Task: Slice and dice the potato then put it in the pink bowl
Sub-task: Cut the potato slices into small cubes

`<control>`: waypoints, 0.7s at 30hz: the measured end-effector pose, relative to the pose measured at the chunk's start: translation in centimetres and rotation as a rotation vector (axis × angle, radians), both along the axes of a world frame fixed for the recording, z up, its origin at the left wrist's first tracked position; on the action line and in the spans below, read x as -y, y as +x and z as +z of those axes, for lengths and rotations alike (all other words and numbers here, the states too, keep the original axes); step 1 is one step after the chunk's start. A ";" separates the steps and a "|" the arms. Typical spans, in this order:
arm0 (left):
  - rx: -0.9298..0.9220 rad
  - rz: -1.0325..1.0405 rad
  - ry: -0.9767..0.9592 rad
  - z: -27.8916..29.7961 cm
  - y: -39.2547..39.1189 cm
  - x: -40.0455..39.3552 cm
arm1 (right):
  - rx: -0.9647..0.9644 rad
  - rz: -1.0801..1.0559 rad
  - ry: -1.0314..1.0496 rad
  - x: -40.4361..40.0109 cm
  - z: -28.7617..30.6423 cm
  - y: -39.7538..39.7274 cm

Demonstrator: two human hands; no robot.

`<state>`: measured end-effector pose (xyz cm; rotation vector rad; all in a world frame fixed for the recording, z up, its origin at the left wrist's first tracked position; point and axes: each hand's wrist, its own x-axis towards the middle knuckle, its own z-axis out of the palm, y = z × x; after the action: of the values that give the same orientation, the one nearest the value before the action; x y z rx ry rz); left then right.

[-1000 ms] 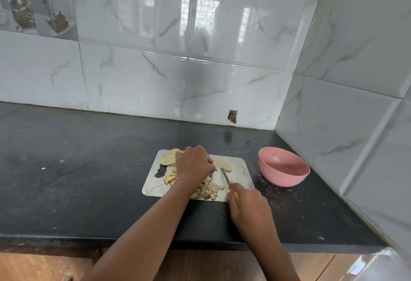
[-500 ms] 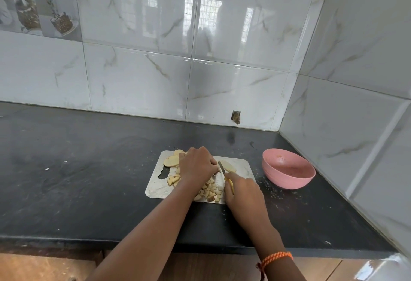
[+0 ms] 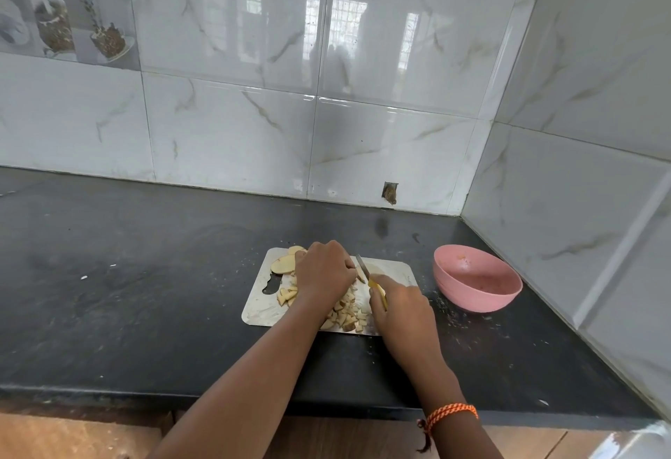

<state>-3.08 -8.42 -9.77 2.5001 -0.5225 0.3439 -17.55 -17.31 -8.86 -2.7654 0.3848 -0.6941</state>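
A steel cutting board (image 3: 261,309) lies on the black counter. Potato slices (image 3: 285,263) sit at its far left corner and several diced pieces (image 3: 346,315) are heaped near its front edge. My left hand (image 3: 325,271) curls over potato pieces in the middle of the board, hiding them. My right hand (image 3: 397,308) grips a yellow-handled knife (image 3: 366,275), its blade pointing away from me right beside my left fingers. The pink bowl (image 3: 475,278) stands on the counter to the right of the board, with no potato in it.
The black counter (image 3: 145,277) stretches far to the left of the board. Tiled walls close off the back and the right side, just behind the bowl. The counter's front edge runs under my forearms. Crumbs lie scattered between board and bowl.
My right hand has moved the knife forward and left, closer to my left hand. The left hand has stayed on the potato pieces.
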 end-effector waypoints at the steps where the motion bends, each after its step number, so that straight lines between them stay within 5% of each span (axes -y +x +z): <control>1: 0.004 -0.002 0.001 0.0 -0.1 0.0 | -0.008 0.000 -0.008 0.0 0.0 0.0; 21: 0.034 0.011 0.018 -0.2 -0.4 0.4 | -0.069 0.028 0.010 0.1 -1.3 -3.6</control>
<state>-3.46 -8.79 -9.92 2.5194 -0.5273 0.3880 -21.15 -17.42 -10.12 -2.7851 0.3620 -0.5892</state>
